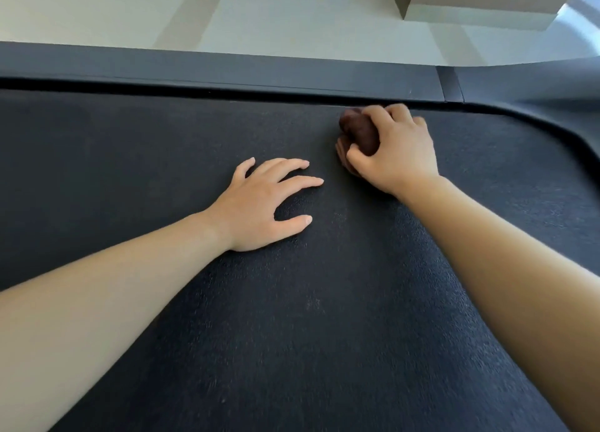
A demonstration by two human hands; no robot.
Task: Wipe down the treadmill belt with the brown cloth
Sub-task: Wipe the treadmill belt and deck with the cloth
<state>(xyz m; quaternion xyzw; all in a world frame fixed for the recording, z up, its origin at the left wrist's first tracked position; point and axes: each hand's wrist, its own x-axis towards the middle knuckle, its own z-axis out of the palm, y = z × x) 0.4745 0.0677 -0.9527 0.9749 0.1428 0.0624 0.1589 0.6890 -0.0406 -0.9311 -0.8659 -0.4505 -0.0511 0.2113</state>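
Wiping under way at the far edge of the belt.

Head view: the right hand has its fingers clamped around the bunched brown cloth, pressing it onto the treadmill belt just beside the smooth grey side rail. The left hand lies flat on the belt near it, fingers spread, holding nothing (it looks like a brace). The belt is dark, matte and finely pebbled; the cloth is soft and crumpled into a wad. Next, I judge, a firm sweep across the unwiped belt, keeping pressure even.
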